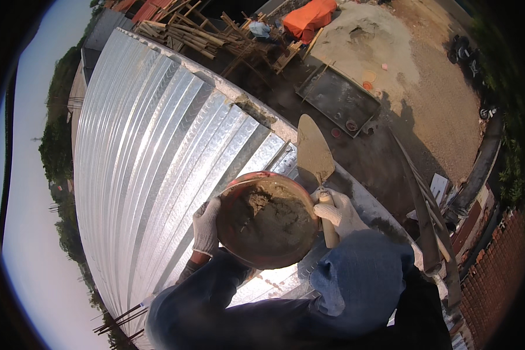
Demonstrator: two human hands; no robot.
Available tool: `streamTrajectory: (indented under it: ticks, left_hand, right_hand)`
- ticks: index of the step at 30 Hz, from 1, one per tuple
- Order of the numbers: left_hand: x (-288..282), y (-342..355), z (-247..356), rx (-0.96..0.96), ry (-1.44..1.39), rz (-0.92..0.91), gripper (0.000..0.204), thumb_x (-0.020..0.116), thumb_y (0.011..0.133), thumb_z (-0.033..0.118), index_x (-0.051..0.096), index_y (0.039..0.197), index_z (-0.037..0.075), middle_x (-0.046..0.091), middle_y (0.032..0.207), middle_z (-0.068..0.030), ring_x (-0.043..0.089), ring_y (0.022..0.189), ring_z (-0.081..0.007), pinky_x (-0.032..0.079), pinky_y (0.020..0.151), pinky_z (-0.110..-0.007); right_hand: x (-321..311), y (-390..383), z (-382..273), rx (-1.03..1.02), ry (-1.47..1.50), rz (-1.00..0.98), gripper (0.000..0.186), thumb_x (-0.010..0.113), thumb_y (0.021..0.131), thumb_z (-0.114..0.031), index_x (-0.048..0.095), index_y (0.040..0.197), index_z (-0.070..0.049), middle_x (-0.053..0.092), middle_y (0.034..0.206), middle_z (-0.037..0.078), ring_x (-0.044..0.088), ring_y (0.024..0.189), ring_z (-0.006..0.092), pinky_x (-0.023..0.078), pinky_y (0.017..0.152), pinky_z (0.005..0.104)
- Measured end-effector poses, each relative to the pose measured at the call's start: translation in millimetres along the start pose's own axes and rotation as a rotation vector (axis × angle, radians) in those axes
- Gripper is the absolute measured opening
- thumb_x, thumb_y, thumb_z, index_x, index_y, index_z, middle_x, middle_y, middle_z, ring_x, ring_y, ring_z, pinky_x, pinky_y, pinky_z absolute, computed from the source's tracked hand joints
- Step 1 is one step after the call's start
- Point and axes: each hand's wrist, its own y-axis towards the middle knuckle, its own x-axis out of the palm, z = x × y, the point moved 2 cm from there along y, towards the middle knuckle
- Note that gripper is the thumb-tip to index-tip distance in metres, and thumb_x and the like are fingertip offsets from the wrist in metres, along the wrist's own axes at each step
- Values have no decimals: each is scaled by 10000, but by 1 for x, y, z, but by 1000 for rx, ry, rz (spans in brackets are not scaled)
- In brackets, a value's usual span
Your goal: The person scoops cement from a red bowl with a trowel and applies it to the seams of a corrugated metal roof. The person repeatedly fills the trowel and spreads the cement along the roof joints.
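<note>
My left hand [206, 224], in a pale knit glove, grips the left side of a round reddish bowl [239, 233] that holds grey wet mortar [274, 216]. My right hand [339, 213], also gloved, is closed on the wooden handle of a pointed trowel [314, 149] at the bowl's right side, with its fingers close against the rim. The trowel's blade points upward and is coated in grey. The bowl is above my jeans-clad knees, over corrugated silver metal sheeting [140, 146].
A concrete ledge [280, 125] edges the sheeting, above a yard far below. There lie bamboo poles [181, 35], an orange tarp [306, 20], a sand pile [367, 52], a rectangular trough [338, 99] and several motorbikes [466, 61]. A person [259, 30] is beside the poles. Brickwork [496, 280] is lower right.
</note>
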Motion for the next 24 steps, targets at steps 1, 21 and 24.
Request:
streamTrajectory:
  ticks: [1, 21, 24]
  left_hand:
    - [5, -2, 10, -7, -21, -30, 344, 707, 1116, 311, 810, 1144, -16, 781, 1007, -39, 706, 884, -115, 576, 777, -282]
    - [-143, 161, 95, 220, -186, 192, 417, 665, 1131, 460, 756, 1018, 69, 735, 944, -37, 696, 842, -135, 589, 788, -331]
    - [-199, 196, 58, 131, -285, 70, 558, 634, 1133, 525, 748, 1282, -1, 774, 1154, -92, 736, 1005, -190, 601, 919, -349]
  right_hand:
    - [-1, -4, -1, 22, -28, 24, 398, 779, 966, -346, 723, 1190, -21, 711, 1057, 57, 652, 980, 153, 521, 926, 371]
    - [59, 52, -6, -94, -194, 104, 274, 653, 1082, -82, 607, 1333, 17, 740, 1298, 218, 791, 1078, 299, 663, 912, 406]
    - [39, 31, -7, -130, -204, 367, 265, 667, 1064, -165, 639, 1281, -16, 750, 1144, 155, 773, 929, 209, 627, 769, 323]
